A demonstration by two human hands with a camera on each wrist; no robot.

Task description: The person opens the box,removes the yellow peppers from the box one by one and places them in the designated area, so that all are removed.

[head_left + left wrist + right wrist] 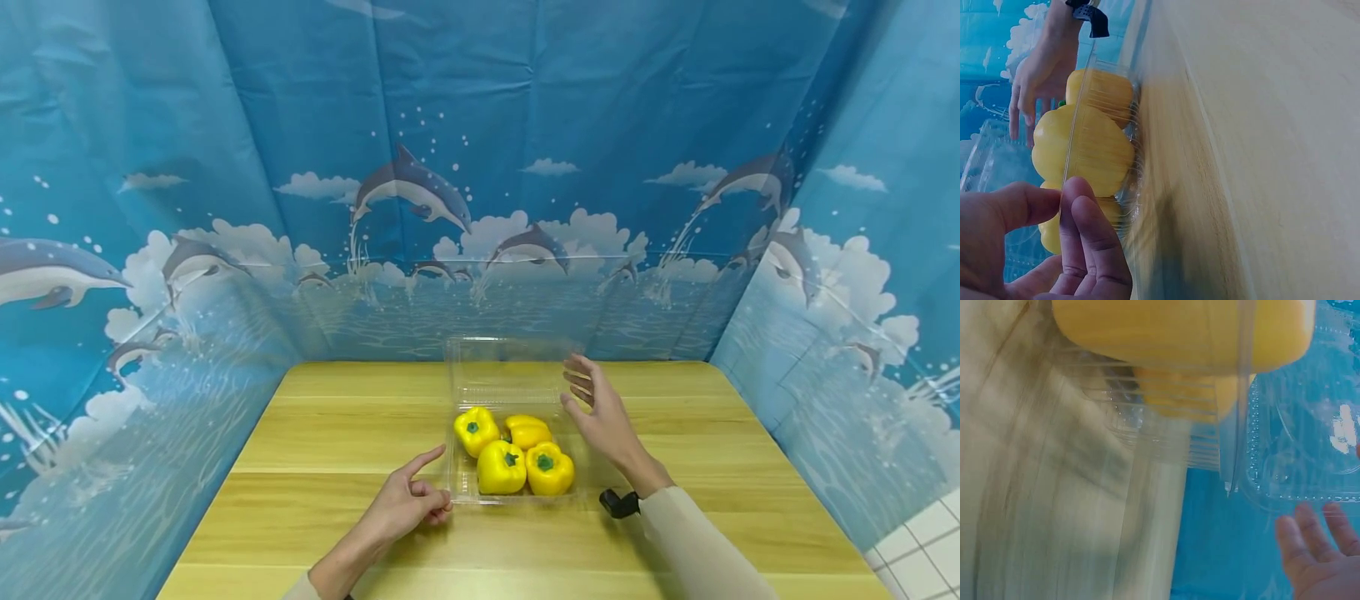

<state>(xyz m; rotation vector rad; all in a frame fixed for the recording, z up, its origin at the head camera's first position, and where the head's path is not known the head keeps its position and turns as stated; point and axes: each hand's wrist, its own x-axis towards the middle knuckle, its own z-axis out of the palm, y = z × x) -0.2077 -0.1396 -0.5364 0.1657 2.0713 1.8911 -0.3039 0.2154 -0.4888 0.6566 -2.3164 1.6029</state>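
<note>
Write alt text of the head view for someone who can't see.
Four yellow bell peppers sit in a clear plastic container on a wooden table. A person's left hand pinches the container's near left corner; their right hand is beside the open lid. A blue dolphin-print curtain hangs behind.

head: bright, even | left wrist: soft shadow on table (1254,137) | right wrist: blur, glare on lid (1304,425)

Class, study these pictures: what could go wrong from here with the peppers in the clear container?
1. The yellow peppers bulge above the rim of the clear container, so the open lid might press on them if closed.
2. The left hand pinches only the rim, near a front corner, so the plastic could bend if pulled.
</note>
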